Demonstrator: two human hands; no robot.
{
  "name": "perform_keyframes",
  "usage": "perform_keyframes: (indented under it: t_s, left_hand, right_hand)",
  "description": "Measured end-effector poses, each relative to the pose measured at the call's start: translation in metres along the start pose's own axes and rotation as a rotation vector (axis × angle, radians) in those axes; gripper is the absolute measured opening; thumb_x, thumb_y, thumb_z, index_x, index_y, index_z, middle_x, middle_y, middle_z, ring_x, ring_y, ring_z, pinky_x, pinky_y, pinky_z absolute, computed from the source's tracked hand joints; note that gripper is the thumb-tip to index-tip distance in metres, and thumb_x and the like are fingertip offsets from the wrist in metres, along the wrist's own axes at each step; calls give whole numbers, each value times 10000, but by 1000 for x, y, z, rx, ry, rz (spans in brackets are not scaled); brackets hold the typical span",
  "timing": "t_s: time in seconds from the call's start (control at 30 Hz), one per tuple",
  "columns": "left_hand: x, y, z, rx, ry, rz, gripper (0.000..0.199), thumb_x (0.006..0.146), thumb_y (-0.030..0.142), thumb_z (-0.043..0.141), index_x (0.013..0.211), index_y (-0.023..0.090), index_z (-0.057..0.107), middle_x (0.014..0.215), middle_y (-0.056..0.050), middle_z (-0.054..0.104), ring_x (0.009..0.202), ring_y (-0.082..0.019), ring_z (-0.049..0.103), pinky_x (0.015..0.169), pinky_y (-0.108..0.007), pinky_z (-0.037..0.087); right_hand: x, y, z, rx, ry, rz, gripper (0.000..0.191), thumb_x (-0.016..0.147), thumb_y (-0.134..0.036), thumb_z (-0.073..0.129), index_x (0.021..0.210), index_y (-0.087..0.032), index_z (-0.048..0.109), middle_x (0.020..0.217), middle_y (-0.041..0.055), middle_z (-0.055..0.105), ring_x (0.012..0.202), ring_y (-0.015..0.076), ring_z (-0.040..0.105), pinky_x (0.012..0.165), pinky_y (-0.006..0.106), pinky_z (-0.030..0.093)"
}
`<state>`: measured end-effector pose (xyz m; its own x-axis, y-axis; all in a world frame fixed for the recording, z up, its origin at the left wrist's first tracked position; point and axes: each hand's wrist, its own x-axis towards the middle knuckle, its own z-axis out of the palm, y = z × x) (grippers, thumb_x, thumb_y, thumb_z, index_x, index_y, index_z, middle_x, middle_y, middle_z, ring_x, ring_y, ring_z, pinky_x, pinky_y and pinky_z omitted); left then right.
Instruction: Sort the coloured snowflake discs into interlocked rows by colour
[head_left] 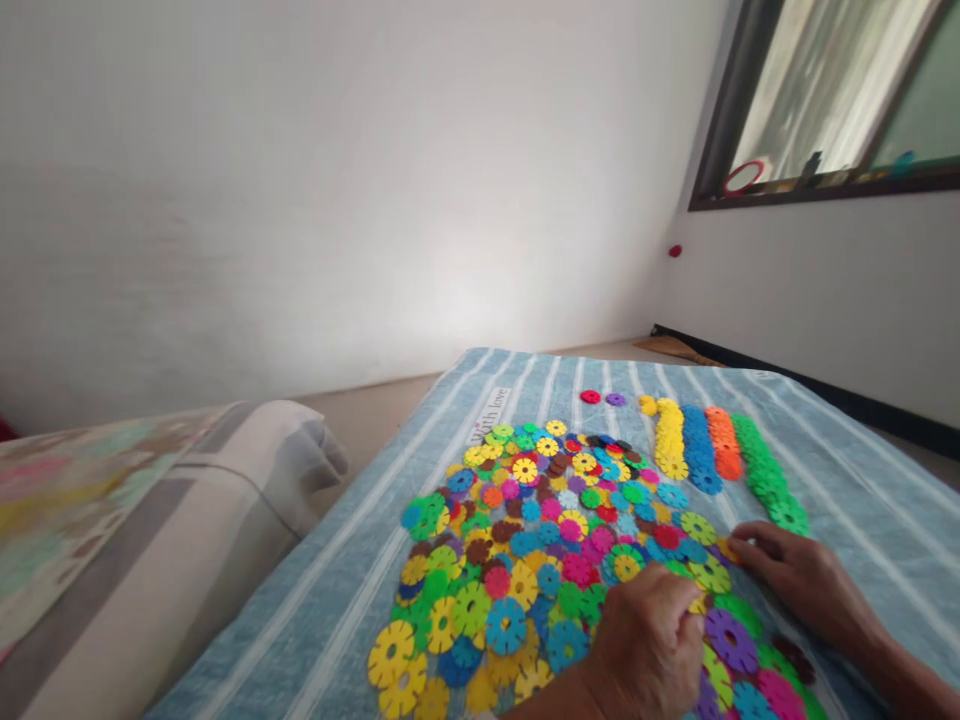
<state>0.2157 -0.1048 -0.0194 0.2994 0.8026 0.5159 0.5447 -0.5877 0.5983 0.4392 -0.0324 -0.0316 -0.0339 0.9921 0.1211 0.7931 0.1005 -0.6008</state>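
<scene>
A wide pile of notched plastic discs in many colours lies on a blue striped cloth. Over the pile's right part is my left hand, its fingers curled closed; whatever they hold is hidden. My right hand is at the pile's right edge, thumb and fingertips closed on an orange-yellow disc. Beyond it lie overlapping rows of yellow discs, blue discs, orange discs and green discs. A red disc and a purple disc lie apart at the back.
At the left stands a bed or padded seat with patterned covers. A white wall rises behind the cloth. In the upper right is a dark-framed window with a red-rimmed round mirror on its sill.
</scene>
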Motion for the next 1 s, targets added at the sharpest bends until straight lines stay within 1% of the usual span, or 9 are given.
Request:
perform_keyframes:
  t_s: [0.13, 0.23, 0.33, 0.43, 0.53, 0.6, 0.73, 0.87, 1.0]
  left_hand:
    - [5, 0, -13, 43, 31, 32, 147, 730, 90, 490, 640, 197, 446, 621, 4, 503, 622, -129, 511, 563, -228, 366]
    - [16, -8, -38, 83, 67, 6, 170, 769, 101, 470, 625, 192, 483, 614, 4, 506, 625, -126, 502, 575, -223, 369]
    - [28, -28, -77, 188, 95, -126, 213, 791, 113, 468, 605, 188, 539, 632, 1, 541, 644, -124, 515, 606, -219, 383]
    - [31, -56, -120, 361, 119, -379, 174, 757, 108, 518, 621, 185, 595, 664, 15, 586, 681, -118, 544, 641, -206, 395]
    - [23, -82, -155, 430, 140, -478, 191, 772, 112, 497, 652, 176, 632, 621, 21, 587, 630, -119, 538, 600, -212, 383]
    - [15, -94, -169, 469, 153, -532, 156, 765, 124, 519, 714, 168, 660, 637, 19, 606, 632, -123, 545, 595, -216, 380]
    - [6, -106, -174, 535, 109, -586, 127, 771, 164, 556, 736, 177, 678, 691, 13, 629, 675, -126, 568, 630, -216, 390]
    - [5, -108, -165, 605, 36, -604, 94, 771, 217, 597, 790, 196, 686, 821, -13, 635, 768, -145, 589, 691, -227, 404]
    - [6, -106, -158, 670, -18, -613, 137, 796, 302, 596, 843, 213, 689, 884, -38, 610, 819, -183, 594, 720, -262, 410]
  right_hand:
    - [2, 2, 0, 39, 3, 28, 448, 708, -614, 502, 824, -232, 706, 707, 7, 706, 691, 221, 655, 604, 284, 459]
    - [3, 2, 0, 48, 8, 41, 450, 685, -620, 501, 811, -238, 702, 745, 11, 724, 731, 239, 672, 608, 292, 469]
    - [3, 2, 0, 45, 3, 38, 455, 690, -627, 496, 822, -242, 699, 720, 11, 722, 705, 241, 673, 590, 297, 469]
    - [3, 3, -1, 56, 12, 21, 438, 700, -618, 503, 823, -245, 699, 700, 5, 716, 682, 232, 669, 595, 296, 471]
    - [2, 3, -2, 59, 19, 2, 426, 698, -608, 508, 804, -243, 702, 679, 8, 711, 651, 229, 663, 585, 300, 470]
    - [3, 2, -2, 55, 20, -4, 423, 696, -602, 506, 796, -241, 703, 662, 8, 706, 631, 228, 660, 571, 301, 468]
    - [4, 1, -2, 57, 24, 1, 421, 692, -592, 506, 798, -236, 703, 663, 6, 708, 623, 229, 661, 559, 301, 468]
    - [4, 3, -1, 59, 29, 6, 427, 690, -595, 506, 806, -234, 702, 666, 7, 710, 625, 229, 661, 551, 299, 465]
    - [4, 5, -1, 35, 14, 10, 431, 702, -593, 498, 818, -228, 698, 645, 0, 693, 618, 214, 649, 549, 290, 450]
